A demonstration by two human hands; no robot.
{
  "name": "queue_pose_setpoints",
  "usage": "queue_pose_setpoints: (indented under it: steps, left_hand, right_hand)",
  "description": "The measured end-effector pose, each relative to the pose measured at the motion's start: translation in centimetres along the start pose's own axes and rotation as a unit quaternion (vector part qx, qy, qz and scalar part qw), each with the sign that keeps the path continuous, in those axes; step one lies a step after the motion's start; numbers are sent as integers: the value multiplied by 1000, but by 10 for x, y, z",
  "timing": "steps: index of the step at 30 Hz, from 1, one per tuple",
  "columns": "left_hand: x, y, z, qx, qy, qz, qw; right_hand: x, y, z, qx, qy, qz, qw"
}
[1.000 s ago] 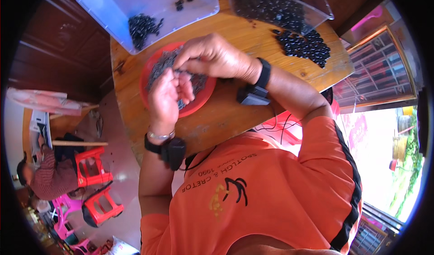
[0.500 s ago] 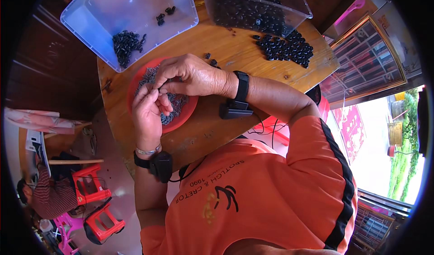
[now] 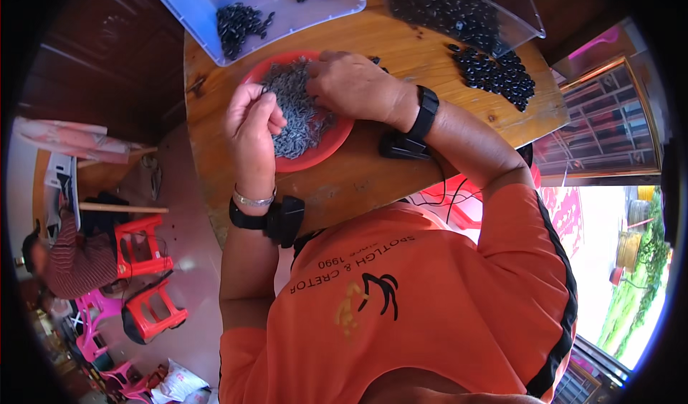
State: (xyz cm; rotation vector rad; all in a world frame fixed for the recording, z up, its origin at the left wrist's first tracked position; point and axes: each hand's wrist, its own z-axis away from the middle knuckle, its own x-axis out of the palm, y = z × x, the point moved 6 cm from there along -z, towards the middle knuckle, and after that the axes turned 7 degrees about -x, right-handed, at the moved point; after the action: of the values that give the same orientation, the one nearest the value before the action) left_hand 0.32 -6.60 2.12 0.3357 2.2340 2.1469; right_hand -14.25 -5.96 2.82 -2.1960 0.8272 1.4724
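A red plastic bowl (image 3: 313, 162) full of small grey screw-like pieces (image 3: 297, 128) stands on the wooden table. At its left rim my left hand (image 3: 251, 121) is closed in a pinch, thumb against forefinger, with a bit of a small black part (image 3: 265, 90) showing between the tips. My right hand (image 3: 355, 83) is over the bowl's right side, its fingers curled down toward the grey pieces. Its fingertips are partly hidden, and I cannot make out what they hold. Each wrist wears a black strap with a box on it.
A clear bin (image 3: 301, 20) at the back left holds black parts (image 3: 240, 27). Another clear bin (image 3: 459, 10) at the back right is heaped with black parts, and more black pieces (image 3: 494, 75) lie before it. Red stools (image 3: 154, 311) and another person (image 3: 79, 260) are at left.
My hands were together over the bowl and are now apart. The right hand has moved right, over the grey pieces; the left stays pinched at the left rim. The whole view has shifted.
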Motion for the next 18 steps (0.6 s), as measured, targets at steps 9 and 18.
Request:
queue_pose_setpoints:
  steps: [9, 18]
  left_hand:
    - [-3, 7, 1, 13, -2, 26, 1000]
    - [-2, 5, -1, 11, -3, 20, 1000]
  right_hand:
    - [-3, 8, -3, 57, 66, -109, 990]
    - [7, 10, -3, 74, 42, -139, 987]
